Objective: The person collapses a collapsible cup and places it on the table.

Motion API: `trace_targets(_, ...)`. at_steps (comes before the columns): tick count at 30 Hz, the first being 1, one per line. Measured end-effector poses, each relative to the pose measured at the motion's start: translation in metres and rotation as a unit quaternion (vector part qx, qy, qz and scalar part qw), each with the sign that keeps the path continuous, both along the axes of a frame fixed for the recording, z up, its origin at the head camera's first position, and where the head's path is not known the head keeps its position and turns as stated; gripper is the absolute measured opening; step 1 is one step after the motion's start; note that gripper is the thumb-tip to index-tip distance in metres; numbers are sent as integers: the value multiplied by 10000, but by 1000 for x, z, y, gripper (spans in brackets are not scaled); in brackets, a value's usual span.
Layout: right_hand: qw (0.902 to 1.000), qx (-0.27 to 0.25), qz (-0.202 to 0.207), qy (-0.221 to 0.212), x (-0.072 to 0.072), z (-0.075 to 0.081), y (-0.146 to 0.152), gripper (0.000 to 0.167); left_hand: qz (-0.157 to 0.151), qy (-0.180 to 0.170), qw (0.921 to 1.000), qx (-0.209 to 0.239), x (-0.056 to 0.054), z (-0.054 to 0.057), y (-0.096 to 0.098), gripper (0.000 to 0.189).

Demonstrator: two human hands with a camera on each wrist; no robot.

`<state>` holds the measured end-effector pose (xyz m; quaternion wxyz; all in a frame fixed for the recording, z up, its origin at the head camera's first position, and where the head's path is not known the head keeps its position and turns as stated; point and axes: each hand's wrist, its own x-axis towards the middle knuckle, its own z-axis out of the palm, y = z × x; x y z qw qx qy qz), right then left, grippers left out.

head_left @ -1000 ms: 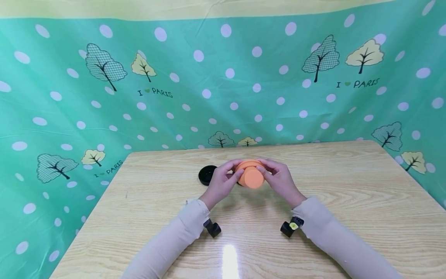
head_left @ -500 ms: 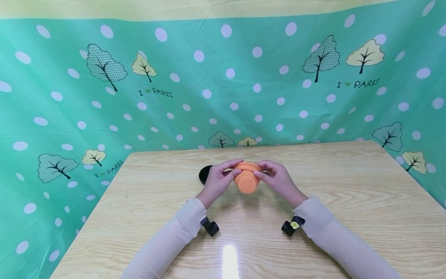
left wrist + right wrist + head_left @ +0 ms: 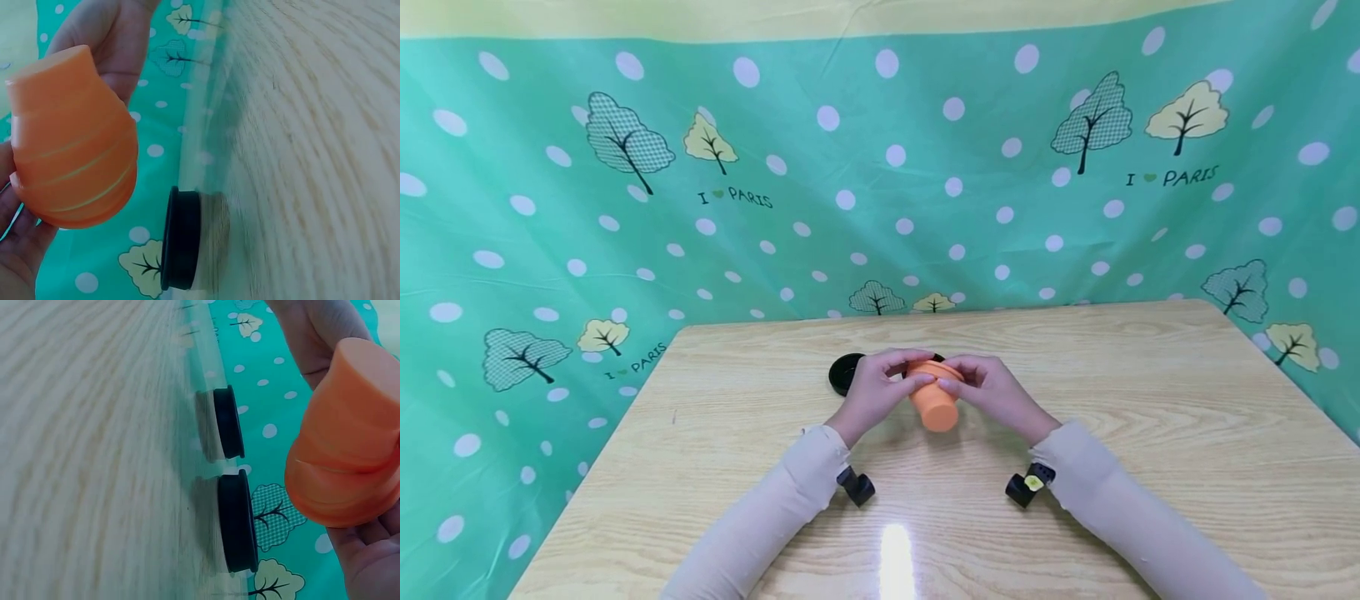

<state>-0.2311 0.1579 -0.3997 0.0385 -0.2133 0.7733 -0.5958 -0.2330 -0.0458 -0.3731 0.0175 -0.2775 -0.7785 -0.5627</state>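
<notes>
An orange cup [image 3: 936, 402] with soft-looking, ridged walls is held above the table by both hands. My left hand [image 3: 876, 393] pinches its rim from the left, thumb in front and fingers behind. From the right, my right hand [image 3: 998, 395] pinches the same rim, and the two thumbs come close together. The cup tilts with its flat base towards me and downward. Spiral folds run round its wall [image 3: 75, 144] in the left wrist view. Its inside is hidden in every view.
Two shallow black round pieces with rims lie on the wooden table [image 3: 1150, 433]. One black piece [image 3: 844, 374] is left of the hands; the other black piece [image 3: 230, 422] is mostly hidden behind them in the head view. A patterned green cloth [image 3: 925, 167] hangs behind.
The cup's base has swung down and towards me, so more of the side wall shows. The cup looks longer than before. Both hands have kept their grip, and the thumbs have drawn nearer together.
</notes>
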Motion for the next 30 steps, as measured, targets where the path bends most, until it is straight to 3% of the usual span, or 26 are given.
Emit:
trace_targets(3, 9999, -62, 95, 46, 0, 0, 0, 26, -31, -23, 10000, -31, 6, 9, -1, 32)
trace_targets(7, 9998, -181, 87, 87, 0, 1, 1, 26, -116, -53, 9999, 113, 4, 9, -3, 32)
trace_targets(13, 9980, -625, 49, 86, 2, 4, 3, 28, -419, -491, 9963, 572, -1, 8, -8, 32)
trace_targets(19, 9932, -1158, 111, 29, 2, 4, 4, 33, -702, -706, 9923, 742, -1, 6, -8, 37)
trace_targets(24, 9886, -1483, 268, 59, 0, 2, 6, 29, -703, -471, 9944, 627, 0, 6, -5, 41)
trace_targets(30, 9893, -1450, 142, -6, 1, 4, 6, 33, -457, -112, 9982, 366, 2, 9, -3, 38)
